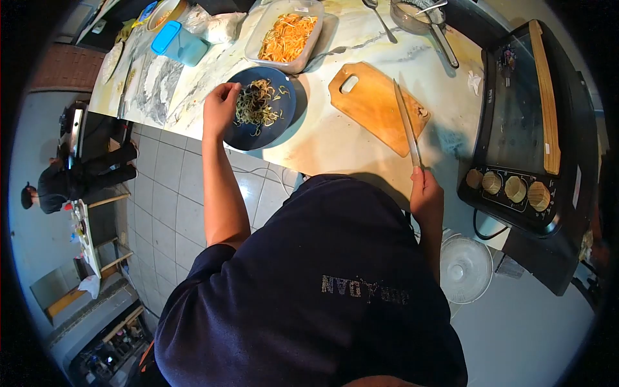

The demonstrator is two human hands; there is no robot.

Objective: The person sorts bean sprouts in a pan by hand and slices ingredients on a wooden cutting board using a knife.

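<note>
- Left hand [222, 105]: I see it over the left edge of the blue bowl [277, 133], thumb and fingertips drawn together beside the pale green shreds [253, 106]. I cannot tell whether a strand is pinched between them, or whether the fingers touch the rim.
- Right hand [427, 188]: grasping the knife [407, 122] by its handle, fingers wrapped round it; the blade points away from the body and crosses the right part of the wooden cutting board [369, 106].
- Location of the shreds: heaped in the middle of the bowl, which sits on the countertop [309, 149] to the left of the board.
- Board: bare but for a small scrap [422, 112] just right of the blade.
- Beyond the bowl: a clear container [314, 40] of orange shreds [287, 37], near it on the same countertop.
- Step in hand: I judge it to be handling the shreds at the bowl, with the knife held aside.
- Next move: in my judgement it calls for a light fingertip grip on the loose strands and a steady blade, well apart from the left hand.
</note>
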